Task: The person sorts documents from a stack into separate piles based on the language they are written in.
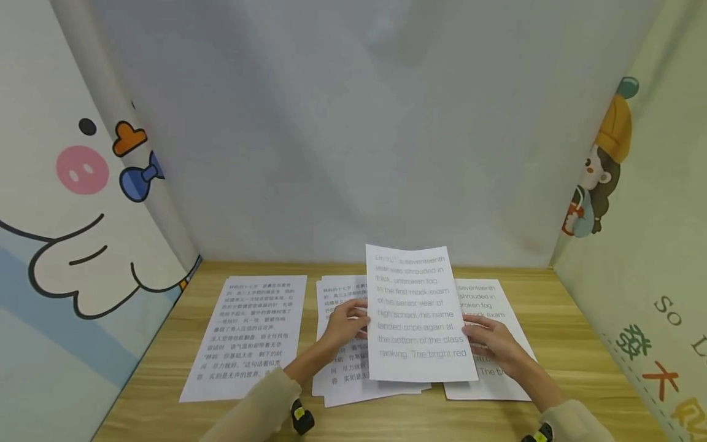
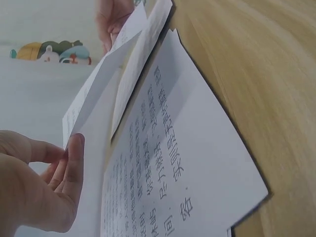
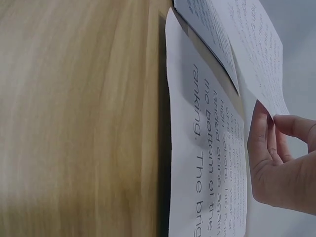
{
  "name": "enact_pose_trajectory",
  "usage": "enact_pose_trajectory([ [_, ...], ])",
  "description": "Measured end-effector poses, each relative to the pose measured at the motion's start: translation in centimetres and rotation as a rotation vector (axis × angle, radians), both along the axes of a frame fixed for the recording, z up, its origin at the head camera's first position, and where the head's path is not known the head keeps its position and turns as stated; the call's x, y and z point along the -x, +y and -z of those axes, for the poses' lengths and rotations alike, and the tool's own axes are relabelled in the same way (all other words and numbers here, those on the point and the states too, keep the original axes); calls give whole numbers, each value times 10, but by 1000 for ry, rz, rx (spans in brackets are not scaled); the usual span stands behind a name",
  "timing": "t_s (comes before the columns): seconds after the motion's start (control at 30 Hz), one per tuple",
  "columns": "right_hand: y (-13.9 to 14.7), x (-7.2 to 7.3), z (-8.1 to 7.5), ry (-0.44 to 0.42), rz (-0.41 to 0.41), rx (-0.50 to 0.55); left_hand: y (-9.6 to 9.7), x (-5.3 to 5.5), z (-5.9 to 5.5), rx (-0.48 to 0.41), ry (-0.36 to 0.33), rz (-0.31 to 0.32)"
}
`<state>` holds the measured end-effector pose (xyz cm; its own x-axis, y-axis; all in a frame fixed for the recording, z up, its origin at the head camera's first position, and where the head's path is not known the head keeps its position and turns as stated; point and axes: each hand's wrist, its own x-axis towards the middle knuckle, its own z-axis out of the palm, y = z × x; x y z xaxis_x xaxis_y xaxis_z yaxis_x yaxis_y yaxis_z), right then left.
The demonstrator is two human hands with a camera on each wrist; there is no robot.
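Observation:
A sheet of paper point(image 1: 417, 313) printed with large English text is held up above the table, its face toward the head camera. My left hand point(image 1: 345, 328) pinches its left edge between thumb and fingers; in the left wrist view the left hand point(image 2: 44, 180) grips that edge from the side. On the opposite edge, my right hand point(image 1: 494, 344) pinches the sheet, as the right wrist view also shows at the right hand point(image 3: 281, 158). Beneath the raised sheet lies a stack of Chinese-text papers point(image 1: 345, 374), partly covered by it. Under the right hand rests another English-text paper point(image 1: 486, 387).
A separate Chinese-text paper point(image 1: 245, 337) lies at the left of the wooden table point(image 1: 149, 393). A plain wall point(image 1: 353, 153) stands behind the table, with cartoon-printed panels on the left point(image 1: 33, 202) and right point(image 1: 618, 258).

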<state>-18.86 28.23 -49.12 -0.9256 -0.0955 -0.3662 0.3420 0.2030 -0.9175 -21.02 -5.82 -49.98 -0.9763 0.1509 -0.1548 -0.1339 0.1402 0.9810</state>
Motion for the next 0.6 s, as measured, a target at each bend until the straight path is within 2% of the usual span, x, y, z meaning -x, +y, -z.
enact_pose_trajectory([
  [0.23,24,-3,-1,-10,9,8,24,-3,-1,-27,-10,49],
  [0.6,61,-15,-5,-16,-27,55,62,-7,1,-81,-9,69],
])
